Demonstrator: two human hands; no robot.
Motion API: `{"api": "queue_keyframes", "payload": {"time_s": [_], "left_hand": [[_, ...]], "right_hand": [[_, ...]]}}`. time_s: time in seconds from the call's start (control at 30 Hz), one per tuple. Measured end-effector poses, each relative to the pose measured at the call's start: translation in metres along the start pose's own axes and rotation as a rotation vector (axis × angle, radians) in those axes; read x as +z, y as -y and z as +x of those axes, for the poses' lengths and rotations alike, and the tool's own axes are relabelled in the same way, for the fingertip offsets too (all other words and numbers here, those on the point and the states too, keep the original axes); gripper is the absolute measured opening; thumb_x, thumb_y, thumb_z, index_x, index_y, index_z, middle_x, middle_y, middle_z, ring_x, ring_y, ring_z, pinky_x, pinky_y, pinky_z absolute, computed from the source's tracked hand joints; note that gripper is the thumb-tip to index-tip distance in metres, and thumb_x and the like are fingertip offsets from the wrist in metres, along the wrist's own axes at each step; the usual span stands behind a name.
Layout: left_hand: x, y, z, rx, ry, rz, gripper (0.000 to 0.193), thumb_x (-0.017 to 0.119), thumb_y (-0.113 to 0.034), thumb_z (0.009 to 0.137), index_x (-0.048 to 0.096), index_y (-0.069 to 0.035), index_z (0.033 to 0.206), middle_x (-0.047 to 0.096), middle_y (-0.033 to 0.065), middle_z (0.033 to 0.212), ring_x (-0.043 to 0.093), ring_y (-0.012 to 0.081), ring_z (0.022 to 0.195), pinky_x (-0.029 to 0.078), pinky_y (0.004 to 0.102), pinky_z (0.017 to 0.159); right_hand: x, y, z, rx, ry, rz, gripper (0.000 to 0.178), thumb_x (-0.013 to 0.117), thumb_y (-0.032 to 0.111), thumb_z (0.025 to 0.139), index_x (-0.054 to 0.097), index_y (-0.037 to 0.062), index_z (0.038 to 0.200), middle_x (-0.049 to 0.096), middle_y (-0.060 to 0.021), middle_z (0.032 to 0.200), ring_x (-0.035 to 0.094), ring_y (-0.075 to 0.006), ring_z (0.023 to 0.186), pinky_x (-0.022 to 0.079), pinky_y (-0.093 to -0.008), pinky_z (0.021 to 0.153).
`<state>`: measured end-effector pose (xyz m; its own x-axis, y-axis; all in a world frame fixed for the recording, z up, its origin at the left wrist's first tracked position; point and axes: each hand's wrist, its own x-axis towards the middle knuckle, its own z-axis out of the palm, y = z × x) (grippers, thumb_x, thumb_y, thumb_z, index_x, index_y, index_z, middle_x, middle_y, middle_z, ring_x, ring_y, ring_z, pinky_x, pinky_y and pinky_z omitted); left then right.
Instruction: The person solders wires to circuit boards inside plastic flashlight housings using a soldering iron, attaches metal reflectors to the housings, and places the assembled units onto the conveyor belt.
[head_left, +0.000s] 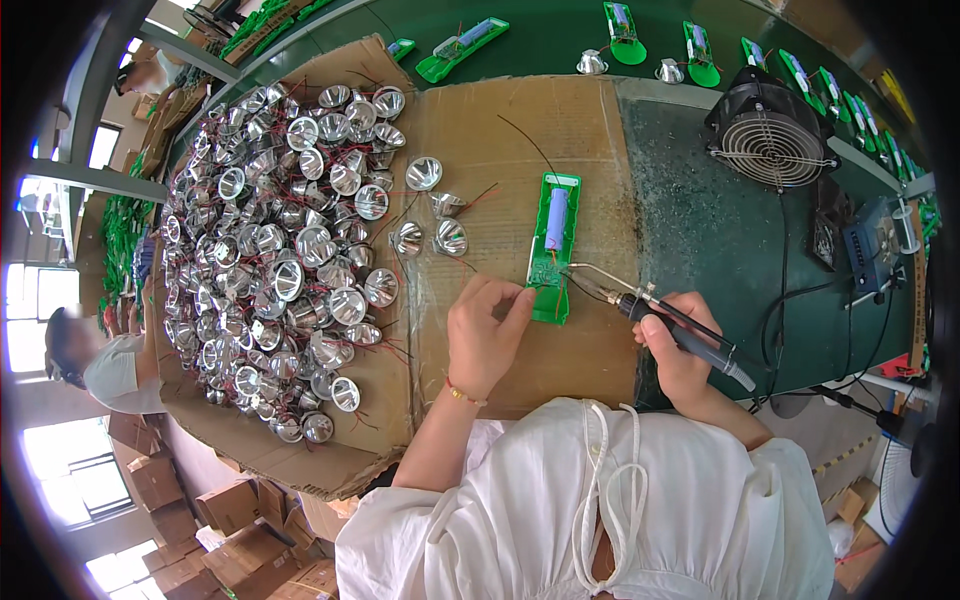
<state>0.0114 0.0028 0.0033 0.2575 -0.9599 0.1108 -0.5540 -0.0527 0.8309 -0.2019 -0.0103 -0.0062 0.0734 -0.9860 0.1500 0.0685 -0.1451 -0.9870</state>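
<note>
The green housing (551,300) lies on a cardboard sheet (480,130) beside the left hand (480,335), fingertips drawn close, on what I cannot tell. Right of the housing, the right hand (682,348) grips a soldering iron (735,374). Cardboard stretches from the housing rightward to the green bench (690,240); a reflector-filled box (325,468) stands leftward.

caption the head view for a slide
Right hand holds a soldering iron at the circuit board in a green casing, left hand close by, near a box of silvery reflectors.
</note>
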Motion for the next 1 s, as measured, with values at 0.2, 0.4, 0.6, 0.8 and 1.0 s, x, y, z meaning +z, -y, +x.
{"api": "queue_keyframes", "payload": {"time_s": [0.2, 0.4, 0.6, 0.8, 1.0], "left_hand": [[0.004, 0.003, 0.000, 0.076, -0.074, -0.001, 0.008, 0.066, -0.007, 0.075, 0.062, 0.000, 0.076, 0.057, 0.0099, 0.074, 0.057, 0.0206, 0.062, 0.045, 0.0290, 0.058], [0.009, 0.007, -0.002, 0.004, -0.147, -0.113, 0.007, 0.065, -0.005, 0.075, 0.061, 0.001, 0.076, 0.057, 0.0096, 0.074, 0.056, 0.0181, 0.062, 0.046, 0.0279, 0.057], [0.014, 0.002, -0.003, 0.098, -0.175, -0.010, 0.006, 0.065, -0.001, 0.074, 0.060, 0.001, 0.076, 0.057, 0.0096, 0.075, 0.057, 0.0172, 0.061, 0.047, 0.0262, 0.055], [0.016, 0.003, -0.006, 0.116, -0.227, -0.015, 0.008, 0.066, 0.001, 0.073, 0.058, 0.001, 0.075, 0.057, 0.0098, 0.075, 0.057, 0.0177, 0.061, 0.047, 0.0258, 0.054], [0.020, 0.006, -0.007, 0.172, -0.249, 0.006, 0.010, 0.065, 0.002, 0.073, 0.055, 0.001, 0.074, 0.056, 0.0104, 0.075, 0.057, 0.0183, 0.060, 0.048, 0.0257, 0.052]], "right_hand": [[-0.005, 0.000, -0.001, 0.042, 0.107, -0.051, 0.013, 0.058, 0.005, 0.082, 0.047, -0.0006, 0.088, 0.055, -0.0087, 0.075, 0.056, -0.0109, 0.062, 0.048, -0.0241, 0.056], [0.001, -0.004, 0.001, 0.008, 0.146, -0.072, 0.013, 0.057, 0.005, 0.082, 0.047, -0.0007, 0.088, 0.055, -0.0093, 0.074, 0.056, -0.0111, 0.062, 0.047, -0.0244, 0.055], [0.010, -0.005, 0.004, 0.097, 0.068, 0.021, 0.016, 0.063, 0.008, 0.081, 0.049, 0.0008, 0.086, 0.061, -0.0054, 0.070, 0.053, -0.0049, 0.060, 0.044, -0.0207, 0.053], [0.012, -0.007, 0.004, 0.143, 0.054, 0.021, 0.017, 0.063, 0.009, 0.081, 0.050, 0.0006, 0.086, 0.061, -0.0068, 0.071, 0.055, -0.0061, 0.061, 0.045, -0.0212, 0.055], [0.014, -0.006, 0.005, 0.161, 0.064, 0.030, 0.017, 0.063, 0.009, 0.081, 0.050, 0.0008, 0.086, 0.062, -0.0072, 0.071, 0.055, -0.0065, 0.061, 0.045, -0.0215, 0.055]]}}
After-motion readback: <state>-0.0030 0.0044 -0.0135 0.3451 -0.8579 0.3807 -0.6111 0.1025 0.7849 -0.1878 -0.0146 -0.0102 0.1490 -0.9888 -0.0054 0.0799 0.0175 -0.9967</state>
